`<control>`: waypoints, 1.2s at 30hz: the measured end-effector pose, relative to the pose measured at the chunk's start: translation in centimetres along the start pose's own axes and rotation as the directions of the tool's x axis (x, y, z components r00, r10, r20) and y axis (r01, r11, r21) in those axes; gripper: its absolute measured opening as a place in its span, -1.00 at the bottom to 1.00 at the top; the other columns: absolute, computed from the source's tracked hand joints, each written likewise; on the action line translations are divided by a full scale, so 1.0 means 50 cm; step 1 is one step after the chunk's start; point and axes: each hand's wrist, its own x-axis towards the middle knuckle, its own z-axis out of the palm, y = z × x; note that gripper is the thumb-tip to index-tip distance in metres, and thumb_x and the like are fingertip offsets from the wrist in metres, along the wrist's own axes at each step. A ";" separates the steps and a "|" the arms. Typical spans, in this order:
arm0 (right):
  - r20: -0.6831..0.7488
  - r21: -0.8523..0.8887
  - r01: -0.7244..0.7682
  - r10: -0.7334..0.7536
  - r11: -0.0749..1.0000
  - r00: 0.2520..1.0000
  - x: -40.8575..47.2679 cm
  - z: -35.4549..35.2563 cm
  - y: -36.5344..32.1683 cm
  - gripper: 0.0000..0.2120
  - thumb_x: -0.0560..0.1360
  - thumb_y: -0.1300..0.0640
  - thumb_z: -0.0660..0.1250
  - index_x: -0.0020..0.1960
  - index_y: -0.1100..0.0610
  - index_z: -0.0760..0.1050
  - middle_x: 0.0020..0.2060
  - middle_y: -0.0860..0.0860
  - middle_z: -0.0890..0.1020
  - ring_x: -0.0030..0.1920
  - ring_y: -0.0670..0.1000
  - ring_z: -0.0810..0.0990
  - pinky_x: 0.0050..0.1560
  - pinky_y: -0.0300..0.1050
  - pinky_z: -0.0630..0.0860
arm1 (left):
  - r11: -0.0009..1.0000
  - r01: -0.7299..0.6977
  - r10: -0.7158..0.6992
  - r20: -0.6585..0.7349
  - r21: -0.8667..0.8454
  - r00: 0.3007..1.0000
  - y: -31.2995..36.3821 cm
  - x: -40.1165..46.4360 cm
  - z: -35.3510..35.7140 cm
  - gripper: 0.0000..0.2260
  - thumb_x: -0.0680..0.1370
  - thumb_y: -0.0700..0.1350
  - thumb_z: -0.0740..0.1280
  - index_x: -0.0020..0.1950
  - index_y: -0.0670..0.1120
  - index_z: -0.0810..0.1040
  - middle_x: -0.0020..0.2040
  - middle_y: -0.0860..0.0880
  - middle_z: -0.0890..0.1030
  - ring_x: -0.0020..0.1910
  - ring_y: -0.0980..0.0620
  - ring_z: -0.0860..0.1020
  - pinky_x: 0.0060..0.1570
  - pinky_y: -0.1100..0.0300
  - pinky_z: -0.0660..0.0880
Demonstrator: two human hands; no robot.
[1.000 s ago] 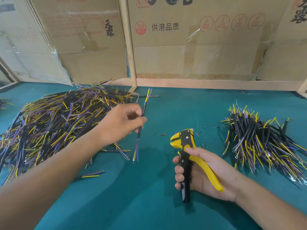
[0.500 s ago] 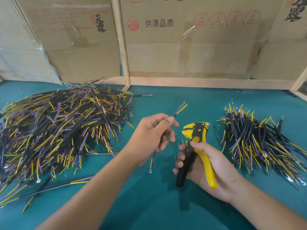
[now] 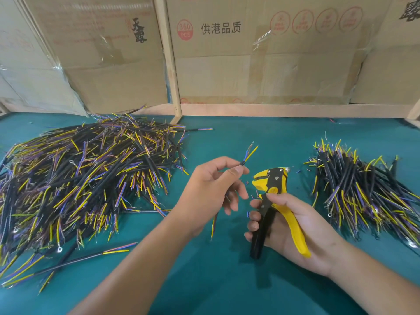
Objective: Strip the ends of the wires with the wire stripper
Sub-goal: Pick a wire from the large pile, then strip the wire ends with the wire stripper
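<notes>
My left hand (image 3: 210,192) pinches a black-sheathed wire (image 3: 248,154) between thumb and forefinger. Its yellow, blue and bare-tipped ends point up and to the right, and its lower end hangs below the palm. My right hand (image 3: 293,230) grips the yellow and black wire stripper (image 3: 271,185) by its handles, jaws pointing up and left. The jaws sit just right of my left thumb, apart from the wire's upper end.
A large heap of wires (image 3: 79,178) covers the left of the teal table (image 3: 227,280). A smaller pile of wires (image 3: 361,189) lies at the right. Cardboard boxes (image 3: 261,53) and a wooden frame (image 3: 168,57) stand behind. Small insulation scraps dot the mat near the stripper.
My left hand has carried the wire from beside the big heap to the right, close to the stripper. My right hand has tilted the stripper slightly and kept its place.
</notes>
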 end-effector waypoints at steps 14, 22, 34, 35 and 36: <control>0.015 0.001 -0.007 0.007 1.000 1.000 0.005 -0.004 0.001 -0.67 0.44 0.04 0.39 0.06 0.27 0.52 -0.21 0.18 0.48 -0.27 0.17 0.50 -0.13 0.15 0.61 | 0.994 -0.106 0.102 -0.093 -0.034 0.990 0.003 -0.002 -0.008 -0.90 0.57 -0.24 0.40 -0.13 -0.10 0.59 -0.28 -0.03 0.59 -0.49 0.00 0.50 -0.57 0.25 0.39; 0.011 0.000 -0.009 0.009 1.000 1.000 0.004 -0.003 -0.001 -0.67 0.44 0.04 0.39 0.05 0.28 0.53 -0.22 0.19 0.48 -0.26 0.18 0.50 -0.10 0.16 0.60 | 0.993 -0.108 0.112 -0.085 0.050 0.990 0.009 -0.001 -0.013 -0.93 0.62 -0.13 0.35 -0.02 -0.10 0.61 -0.29 0.01 0.62 -0.53 0.04 0.44 -0.58 0.29 0.32; 0.015 -0.008 -0.001 0.001 1.000 1.000 0.006 -0.004 0.001 -0.71 0.41 0.08 0.43 0.01 0.28 0.55 -0.23 0.19 0.48 -0.27 0.17 0.50 -0.14 0.16 0.60 | 0.982 -0.129 0.141 -0.083 0.139 0.986 0.010 -0.006 -0.012 -0.85 0.64 -0.11 0.31 -0.07 -0.08 0.64 -0.28 0.04 0.56 -0.44 0.08 0.36 -0.50 0.28 0.29; 0.012 -0.007 0.001 0.000 1.000 1.000 0.005 -0.004 0.002 -0.68 0.40 0.06 0.43 0.01 0.28 0.54 -0.23 0.19 0.48 -0.27 0.17 0.50 -0.14 0.16 0.60 | 0.993 -0.111 0.115 -0.098 0.040 0.989 0.013 -0.007 -0.010 -0.85 0.65 -0.15 0.29 -0.07 -0.10 0.61 -0.26 0.02 0.56 -0.42 0.08 0.38 -0.50 0.27 0.32; 0.014 -0.010 0.003 -0.003 1.000 1.000 0.003 -0.003 0.002 -0.67 0.41 0.05 0.41 0.03 0.28 0.53 -0.23 0.19 0.49 -0.27 0.17 0.50 -0.14 0.16 0.61 | 0.993 -0.084 0.073 -0.121 -0.087 0.990 0.017 -0.007 -0.009 -0.86 0.66 -0.18 0.27 -0.07 -0.11 0.58 -0.24 0.00 0.56 -0.40 0.08 0.41 -0.50 0.26 0.35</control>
